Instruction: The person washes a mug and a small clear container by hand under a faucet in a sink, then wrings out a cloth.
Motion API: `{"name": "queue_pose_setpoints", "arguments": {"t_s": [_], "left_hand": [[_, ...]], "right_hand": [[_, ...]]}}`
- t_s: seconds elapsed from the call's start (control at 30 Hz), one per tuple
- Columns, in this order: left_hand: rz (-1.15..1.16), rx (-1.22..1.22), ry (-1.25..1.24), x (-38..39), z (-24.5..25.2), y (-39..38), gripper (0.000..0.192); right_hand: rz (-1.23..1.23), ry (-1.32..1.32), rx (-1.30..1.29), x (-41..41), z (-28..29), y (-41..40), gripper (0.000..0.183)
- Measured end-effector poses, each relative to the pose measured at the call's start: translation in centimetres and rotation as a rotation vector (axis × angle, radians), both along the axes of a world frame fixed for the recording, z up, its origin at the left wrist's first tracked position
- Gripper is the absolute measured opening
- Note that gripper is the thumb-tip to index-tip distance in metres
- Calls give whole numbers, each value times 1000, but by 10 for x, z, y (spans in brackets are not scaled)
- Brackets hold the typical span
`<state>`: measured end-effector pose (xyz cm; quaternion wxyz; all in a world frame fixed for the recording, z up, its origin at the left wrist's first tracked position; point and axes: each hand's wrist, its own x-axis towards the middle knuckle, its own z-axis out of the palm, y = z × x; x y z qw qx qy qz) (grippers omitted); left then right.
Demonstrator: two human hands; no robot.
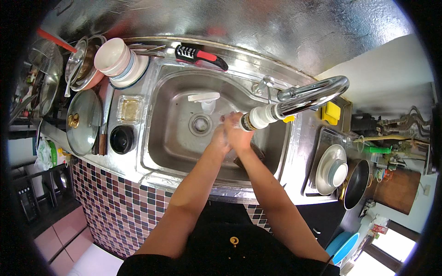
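My left hand (220,138) and my right hand (239,134) are pressed together over the stainless steel sink (172,148). They sit under the white spray head (257,118) of a chrome faucet (314,93), which covers part of the right hand. Blur hides the fingers, and I see no object between the palms. Left of the hands is the round sink drain (200,124). A white plastic item (204,98), perhaps a brush, lies in the basin behind it. Beneath my right forearm, a brown object (258,151) is partly hidden.
A knife sharpener (202,57) lies along the back ledge. Left are stacked bowls (112,58), a glass lid (84,122), a knife (105,127) and a black bowl (122,139). Rightward are yellow sponges (331,112), a tray with dishes (328,169) and a frying pan (356,184).
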<state>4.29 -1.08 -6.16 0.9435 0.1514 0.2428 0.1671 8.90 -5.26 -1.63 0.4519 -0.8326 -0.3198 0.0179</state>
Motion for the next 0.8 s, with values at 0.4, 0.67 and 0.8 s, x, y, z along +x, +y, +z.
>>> {"name": "queue_pose_setpoints", "arguments": {"t_s": [0.4, 0.67, 0.8], "left_hand": [[120, 10, 31, -13, -2, 6, 27], [-136, 105, 377, -25, 55, 29, 48], [-239, 142, 323, -26, 47, 33, 65]], "right_hand": [[-51, 146, 152, -10, 6, 10, 13], [368, 562, -47, 45, 4, -25, 54], [724, 424, -162, 47, 30, -15, 71]]}}
